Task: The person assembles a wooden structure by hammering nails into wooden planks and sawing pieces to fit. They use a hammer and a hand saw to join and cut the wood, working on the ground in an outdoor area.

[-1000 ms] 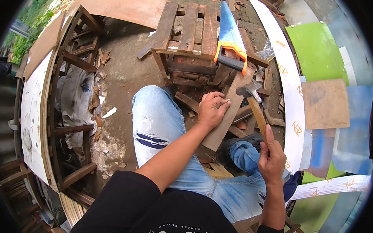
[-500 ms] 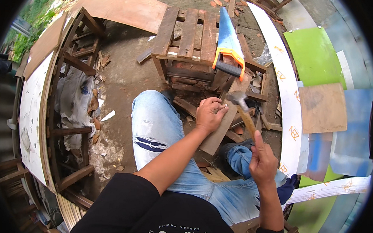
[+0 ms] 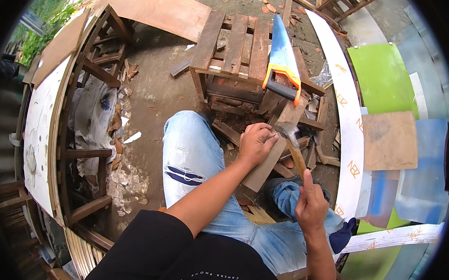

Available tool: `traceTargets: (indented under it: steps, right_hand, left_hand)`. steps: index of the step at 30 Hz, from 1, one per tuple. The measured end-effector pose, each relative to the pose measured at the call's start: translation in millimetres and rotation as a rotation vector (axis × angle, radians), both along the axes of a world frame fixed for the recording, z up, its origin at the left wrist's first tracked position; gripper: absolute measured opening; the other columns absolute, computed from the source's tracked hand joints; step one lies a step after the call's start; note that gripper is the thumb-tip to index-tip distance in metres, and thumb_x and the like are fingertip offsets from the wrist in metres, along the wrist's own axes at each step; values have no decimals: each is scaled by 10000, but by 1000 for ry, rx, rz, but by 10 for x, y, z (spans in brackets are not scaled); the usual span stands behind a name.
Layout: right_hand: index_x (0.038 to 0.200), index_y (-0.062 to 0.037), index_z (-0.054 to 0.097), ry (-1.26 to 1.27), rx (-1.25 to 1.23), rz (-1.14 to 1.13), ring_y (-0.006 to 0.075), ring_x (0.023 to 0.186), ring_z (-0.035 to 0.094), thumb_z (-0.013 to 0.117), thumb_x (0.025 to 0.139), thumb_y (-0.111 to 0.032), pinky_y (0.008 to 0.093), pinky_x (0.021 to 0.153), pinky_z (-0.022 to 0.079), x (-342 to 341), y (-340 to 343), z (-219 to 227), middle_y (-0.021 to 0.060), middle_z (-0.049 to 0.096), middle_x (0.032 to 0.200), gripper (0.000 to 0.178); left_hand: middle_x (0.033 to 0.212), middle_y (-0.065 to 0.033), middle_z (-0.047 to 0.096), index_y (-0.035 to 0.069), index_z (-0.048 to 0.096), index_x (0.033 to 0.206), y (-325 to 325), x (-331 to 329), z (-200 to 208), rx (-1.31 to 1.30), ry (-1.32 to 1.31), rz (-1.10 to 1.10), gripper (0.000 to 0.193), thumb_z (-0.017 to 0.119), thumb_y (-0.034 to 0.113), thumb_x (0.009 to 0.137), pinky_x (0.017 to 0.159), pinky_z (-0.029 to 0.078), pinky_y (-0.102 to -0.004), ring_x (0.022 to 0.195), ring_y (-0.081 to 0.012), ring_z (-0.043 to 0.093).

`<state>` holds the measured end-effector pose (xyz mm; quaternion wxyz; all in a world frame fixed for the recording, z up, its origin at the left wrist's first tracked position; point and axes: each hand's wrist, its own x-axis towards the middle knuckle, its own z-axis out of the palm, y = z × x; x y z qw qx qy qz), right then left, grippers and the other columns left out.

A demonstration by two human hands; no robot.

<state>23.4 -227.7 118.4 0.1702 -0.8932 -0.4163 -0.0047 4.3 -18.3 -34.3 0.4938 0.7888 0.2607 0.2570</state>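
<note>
My left hand (image 3: 256, 144) rests on a narrow wooden board (image 3: 264, 168), its thumb and fingers pinched around what looks like a small nail, mostly hidden by the fingertips. Wrapped around the wooden handle of a claw hammer (image 3: 297, 159) is my right hand (image 3: 311, 208). The hammer's metal head is low over the board, right beside my left fingertips; whether it touches the nail cannot be made out. The board slants away from me between my knees, its far part reaching toward a slatted wooden stool (image 3: 233, 50).
A handsaw (image 3: 282, 57) with an orange and black handle lies across the stool and the board's far end. Wood offcuts (image 3: 226, 131) litter the ground. A white-topped wooden frame (image 3: 40, 147) stands left; a long white strip (image 3: 350, 110) and coloured sheets (image 3: 385, 77) lie right.
The hammer head has come down closer to my left fingertips, and my right hand has dropped slightly. My left hand keeps its pinch on the board. The whole view has shifted a little.
</note>
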Motion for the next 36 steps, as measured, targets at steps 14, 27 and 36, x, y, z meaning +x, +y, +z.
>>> traceTargets:
  steps: [14,27,36]
  right_hand:
    - [1495,-173,462,251,-99,-161,366,713,616,600,924,-8,408,678,497,61,-4,-284,222,656,874,610]
    - [1531,-111,384,376,-133,-130,293,1254,595,507,957,69,319,984,465,159,9,-217,234,555,1406,613]
    - [1512,-32,383,318,-136,-98,339,1148,648,518,945,83,342,931,491,182,31,-201,243,588,1353,593]
  left_hand:
    - [1028,-75,681,82,688,895,-5,41,-21,-213,-70,-15,202,774,251,826,848,506,-373,966,-267,636]
    - [1328,-222,565,-5,538,1340,-257,-408,110,-534,268,-51,663,674,473,901,1046,436,-412,1233,-358,557]
    - [1198,-298,621,-54,519,1217,-174,-463,317,-713,599,-232,728,527,615,930,967,470,-499,1143,-434,605]
